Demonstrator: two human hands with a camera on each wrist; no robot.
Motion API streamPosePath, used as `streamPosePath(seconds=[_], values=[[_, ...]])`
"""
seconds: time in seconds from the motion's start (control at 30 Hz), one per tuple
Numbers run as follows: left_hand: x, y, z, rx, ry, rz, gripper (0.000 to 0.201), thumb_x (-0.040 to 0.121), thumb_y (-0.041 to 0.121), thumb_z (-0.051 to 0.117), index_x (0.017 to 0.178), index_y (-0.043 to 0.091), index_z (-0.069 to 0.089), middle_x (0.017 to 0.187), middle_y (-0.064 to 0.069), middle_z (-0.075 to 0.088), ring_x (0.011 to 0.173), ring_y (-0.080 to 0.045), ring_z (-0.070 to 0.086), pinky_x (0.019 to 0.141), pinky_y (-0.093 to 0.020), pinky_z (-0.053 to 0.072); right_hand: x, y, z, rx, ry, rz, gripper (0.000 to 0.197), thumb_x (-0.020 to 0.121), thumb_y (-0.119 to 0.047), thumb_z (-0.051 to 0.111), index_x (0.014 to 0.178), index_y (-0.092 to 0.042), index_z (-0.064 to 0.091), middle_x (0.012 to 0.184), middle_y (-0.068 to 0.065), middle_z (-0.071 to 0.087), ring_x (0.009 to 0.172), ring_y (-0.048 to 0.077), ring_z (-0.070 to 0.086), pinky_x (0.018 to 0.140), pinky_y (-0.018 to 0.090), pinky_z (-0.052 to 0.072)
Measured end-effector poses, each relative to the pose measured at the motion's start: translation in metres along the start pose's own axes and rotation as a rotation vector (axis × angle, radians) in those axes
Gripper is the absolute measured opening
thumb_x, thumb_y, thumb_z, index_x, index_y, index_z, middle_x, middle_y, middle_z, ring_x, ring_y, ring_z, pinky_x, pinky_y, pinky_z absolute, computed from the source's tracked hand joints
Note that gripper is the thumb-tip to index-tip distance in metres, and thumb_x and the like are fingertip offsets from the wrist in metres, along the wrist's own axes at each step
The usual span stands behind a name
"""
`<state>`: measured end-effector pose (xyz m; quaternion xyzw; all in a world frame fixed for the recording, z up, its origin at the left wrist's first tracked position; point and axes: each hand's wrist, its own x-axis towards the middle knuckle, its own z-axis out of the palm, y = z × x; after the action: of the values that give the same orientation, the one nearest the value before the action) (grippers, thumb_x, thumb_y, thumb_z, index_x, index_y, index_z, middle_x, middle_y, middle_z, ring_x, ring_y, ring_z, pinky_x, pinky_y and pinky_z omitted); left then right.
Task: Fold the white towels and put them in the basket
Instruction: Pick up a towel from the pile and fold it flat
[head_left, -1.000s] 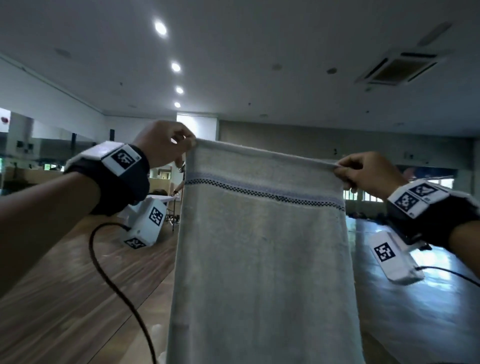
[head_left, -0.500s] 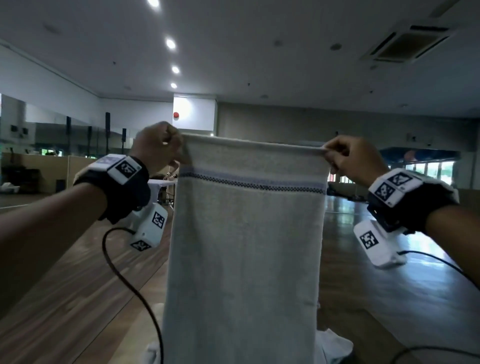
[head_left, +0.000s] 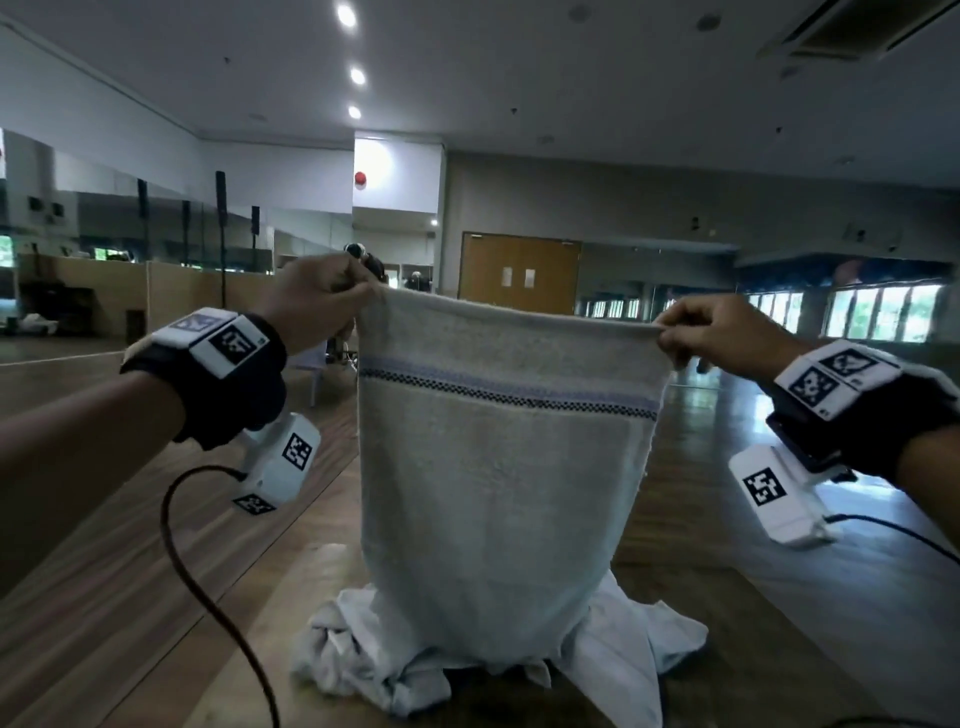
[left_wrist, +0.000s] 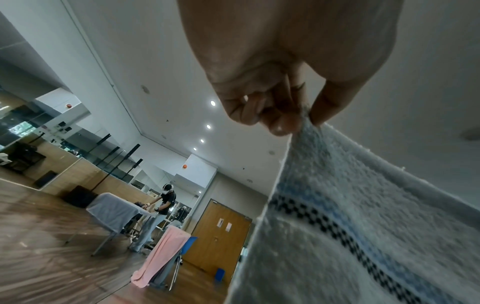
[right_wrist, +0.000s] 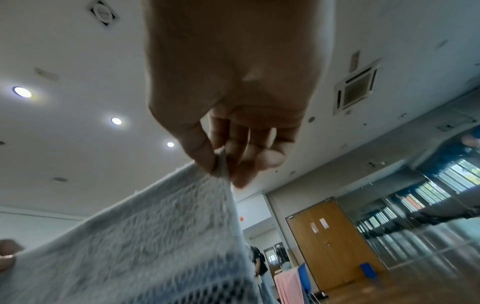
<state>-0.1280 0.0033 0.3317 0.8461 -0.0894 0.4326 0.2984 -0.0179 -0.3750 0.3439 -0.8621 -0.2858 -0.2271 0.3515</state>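
Towel (head_left: 498, 467) stretched at chest height between two hands, its top edge nearly level and its blue-and-black checked stripe running across just below. The left hand (head_left: 317, 301) pinches the upper left corner between thumb and curled fingers (left_wrist: 283, 121); the right hand (head_left: 722, 338) pinches the upper right corner the same way, thumb pressed to forefinger with the cloth between them. The towel hangs straight down, its lower end meeting a crumpled heap of other white towels (head_left: 363, 654) on the wooden table (head_left: 130, 623) below. No basket shows in any view.

By the look of it, this is the opening step of the first fold: the towel has been lifted and spread, but not yet doubled. The next move likely calls for bringing the two corners together, or lowering the cloth flat on the table, while keeping the edges aligned and the hanging end from snagging the heap.
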Motion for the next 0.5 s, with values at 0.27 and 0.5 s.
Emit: streamPosePath(seconds=[0.27, 0.5], values=[[-0.124, -0.098, 0.081, 0.140, -0.798, -0.226, 0.010, 0.091, 0.015, 0.055, 0.084, 0.008, 0.058, 0.073, -0.005, 0.067, 0.058, -0.005, 0.061, 0.058, -0.012, 0.046, -0.070, 0.097, 0.121, -0.077, -0.740, 0.249, 0.006, 0.089, -0.008, 0.060, 0.089, -0.013, 0.062, 0.081, 0.007, 0.069, 0.069, 0.015, 0.064, 0.063, 0.028, 0.048], [-0.252, -0.187, 0.176, 0.469, -1.045, -0.283, 0.006, 0.090, 0.031, 0.049, 0.093, 0.025, 0.049, 0.086, 0.000, 0.057, 0.074, -0.023, 0.052, 0.069, -0.034, 0.046, -0.164, 0.176, 0.253, -0.199, -0.947, 0.345, 0.017, 0.085, -0.008, 0.060, 0.075, -0.021, 0.057, 0.081, 0.003, 0.067, 0.076, 0.015, 0.063, 0.069, 0.023, 0.047]])
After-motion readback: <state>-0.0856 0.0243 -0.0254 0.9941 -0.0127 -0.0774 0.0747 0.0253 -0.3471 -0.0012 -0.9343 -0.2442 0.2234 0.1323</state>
